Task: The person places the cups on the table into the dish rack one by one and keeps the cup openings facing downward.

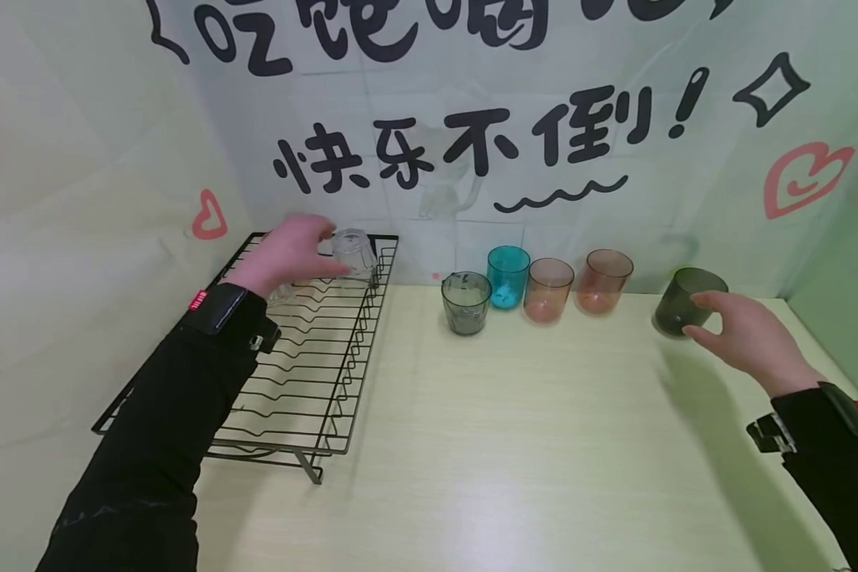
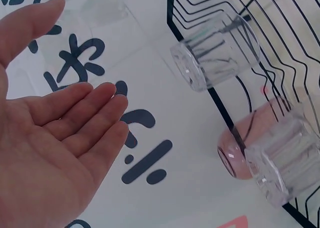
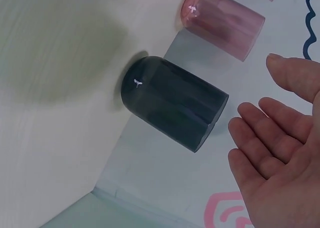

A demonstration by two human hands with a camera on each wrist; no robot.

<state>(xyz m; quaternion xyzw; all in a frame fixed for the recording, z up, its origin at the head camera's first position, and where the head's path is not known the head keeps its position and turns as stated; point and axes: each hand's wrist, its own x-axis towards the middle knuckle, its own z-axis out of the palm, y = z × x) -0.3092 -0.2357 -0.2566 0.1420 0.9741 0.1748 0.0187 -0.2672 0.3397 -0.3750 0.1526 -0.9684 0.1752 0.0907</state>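
My left hand hovers over the far end of a black wire rack, thumb and fingers spread. Just beyond its fingertips a clear glass stands upside down on the wires. In the left wrist view the palm faces this clear glass across a gap, and a second clear glass sits farther along the rack. At the far right, my right hand is beside a dark grey cup, fingers extended. The right wrist view shows that cup standing upright on the table, apart from the fingertips.
Along the back of the table stand a grey ribbed glass, a blue cup and two pinkish cups, one beside the other. A white cloth with black lettering hangs behind them. A green panel borders the right side.
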